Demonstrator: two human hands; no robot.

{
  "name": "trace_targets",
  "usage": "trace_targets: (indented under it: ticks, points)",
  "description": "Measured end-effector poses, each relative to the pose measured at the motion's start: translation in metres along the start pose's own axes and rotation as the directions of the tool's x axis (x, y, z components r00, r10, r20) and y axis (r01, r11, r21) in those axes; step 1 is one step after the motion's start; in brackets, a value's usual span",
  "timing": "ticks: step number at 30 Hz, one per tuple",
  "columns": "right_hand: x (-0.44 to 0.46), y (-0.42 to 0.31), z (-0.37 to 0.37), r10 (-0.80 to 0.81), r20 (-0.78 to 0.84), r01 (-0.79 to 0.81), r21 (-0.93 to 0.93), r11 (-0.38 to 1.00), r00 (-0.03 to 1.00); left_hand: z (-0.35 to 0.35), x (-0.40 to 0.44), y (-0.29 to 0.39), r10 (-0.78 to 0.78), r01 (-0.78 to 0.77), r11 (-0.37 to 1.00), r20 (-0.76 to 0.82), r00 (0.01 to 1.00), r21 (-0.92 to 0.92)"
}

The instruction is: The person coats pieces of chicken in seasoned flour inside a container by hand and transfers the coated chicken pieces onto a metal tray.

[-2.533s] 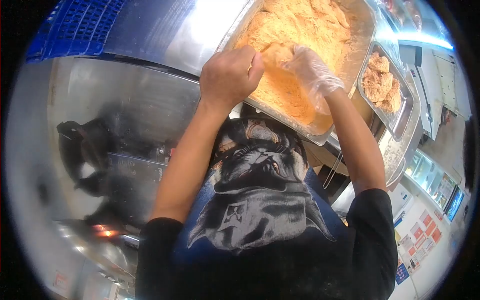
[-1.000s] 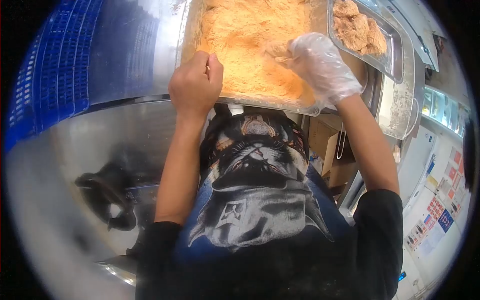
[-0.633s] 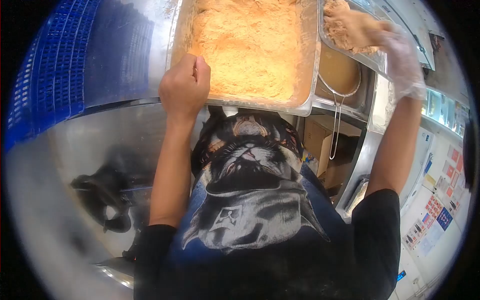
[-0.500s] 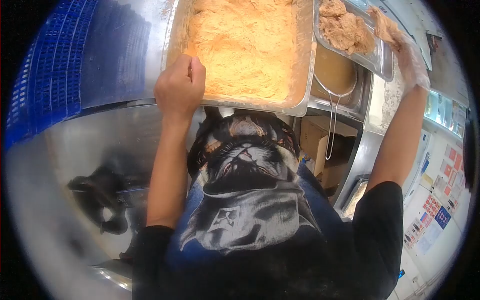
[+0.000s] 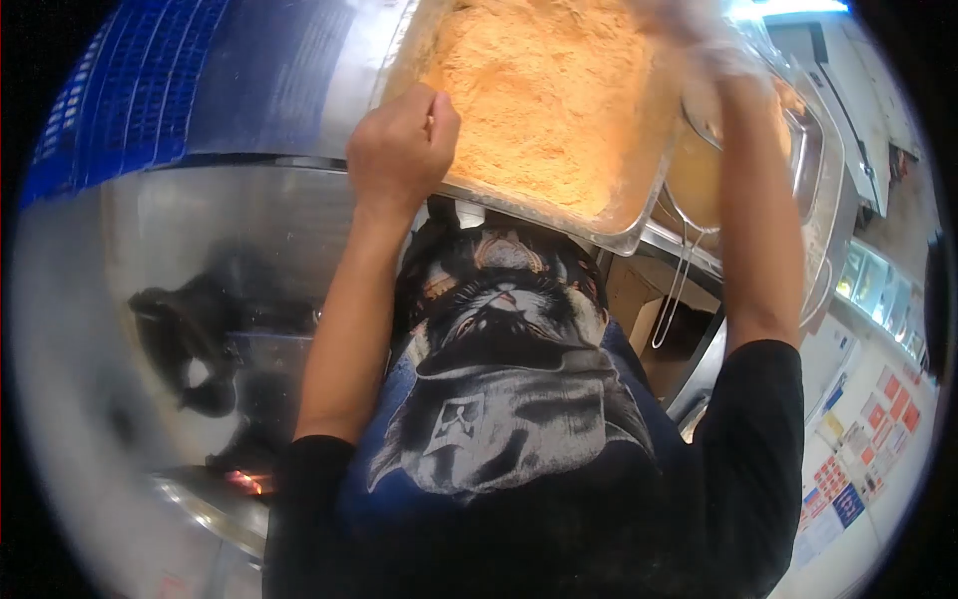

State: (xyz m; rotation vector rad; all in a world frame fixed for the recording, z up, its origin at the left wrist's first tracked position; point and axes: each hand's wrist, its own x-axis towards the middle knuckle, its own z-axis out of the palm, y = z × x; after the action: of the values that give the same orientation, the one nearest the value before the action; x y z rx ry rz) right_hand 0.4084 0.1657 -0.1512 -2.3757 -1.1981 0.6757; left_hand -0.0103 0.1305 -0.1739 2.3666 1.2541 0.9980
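My bare left hand [image 5: 404, 145] is a closed fist at the near left rim of a large metal tray [image 5: 629, 238]. Whether its fingers grip the rim is hidden. Orange breading powder [image 5: 539, 110] fills the tray. Over the tray's upper right edge is my right hand [image 5: 704, 45], in a clear plastic glove and smeared by motion, so its fingers and anything in them cannot be made out. Right of the tray, partly behind my right forearm, a round wire strainer [image 5: 682, 290] with a long handle rests in a container of yellowish liquid [image 5: 696, 185].
A blue plastic crate [image 5: 130, 90] stands at the upper left on the steel counter [image 5: 289, 75]. Below the trays is a cardboard box [image 5: 629, 290]. A smaller metal tray [image 5: 806, 150] shows beyond my right forearm. Papers hang on the wall at the right.
My right hand has moved left from beyond the small tray of coated pieces to the large tray's upper right. The view has shifted and turned a little. My left fist stays at the rim.
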Motion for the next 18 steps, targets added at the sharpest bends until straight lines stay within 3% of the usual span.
trace_targets:
  ticks: [1, 2, 4, 5, 7, 10, 11, 12, 14, 18]
  points:
    - [-0.027, -0.059, 0.056, -0.349, 0.13, 0.185, 0.653, 0.734, 0.928, 0.001, -0.001, -0.001, 0.017, -0.017, 1.0, -0.021, 1.0, -0.011]
    - [-0.026, -0.056, 0.099, -0.363, 0.142, 0.187, 0.656, 0.731, 0.921, 0.001, -0.002, -0.003, 0.033, -0.034, 0.999, -0.039, 0.999, -0.024]
    - [-0.016, -0.036, 0.179, -0.322, -0.148, 0.354, 0.341, 0.871, 0.935, 0.003, -0.003, -0.007, 0.025, -0.025, 1.0, -0.05, 0.998, -0.014]
    - [-0.021, -0.049, 0.19, -0.333, -0.131, 0.358, 0.345, 0.868, 0.934, 0.004, -0.004, -0.009, 0.029, -0.03, 0.999, -0.055, 0.998, -0.015]
    - [-0.048, -0.08, 0.2, -0.532, -0.226, 0.566, 0.127, 0.815, 0.816, 0.002, -0.005, -0.007, 0.01, -0.011, 1.0, -0.047, 0.999, -0.017]
    - [-0.078, -0.104, 0.2, -0.788, -0.277, 0.756, -0.235, 0.611, 0.55, 0.005, -0.005, -0.006, -0.007, 0.005, 0.999, -0.043, 0.999, -0.045]
    - [-0.059, -0.092, 0.217, -0.535, 0.087, 0.472, -0.604, 0.642, 0.84, 0.003, -0.004, -0.004, -0.005, 0.001, 0.998, -0.056, 0.998, -0.063]
    - [-0.052, -0.084, 0.217, -0.534, 0.089, 0.472, -0.606, 0.64, 0.84, 0.004, -0.005, -0.002, -0.007, 0.004, 0.998, -0.056, 0.998, -0.067]
    - [-0.042, -0.079, 0.216, -0.332, 0.176, 0.367, -0.612, 0.7, 0.927, 0.002, -0.004, -0.002, 0.011, -0.014, 0.999, -0.067, 0.998, -0.04]
    - [-0.085, -0.113, 0.187, -0.329, 0.142, 0.348, -0.575, 0.74, 0.934, 0.003, -0.003, -0.002, -0.01, 0.008, 0.999, -0.047, 0.999, -0.044]
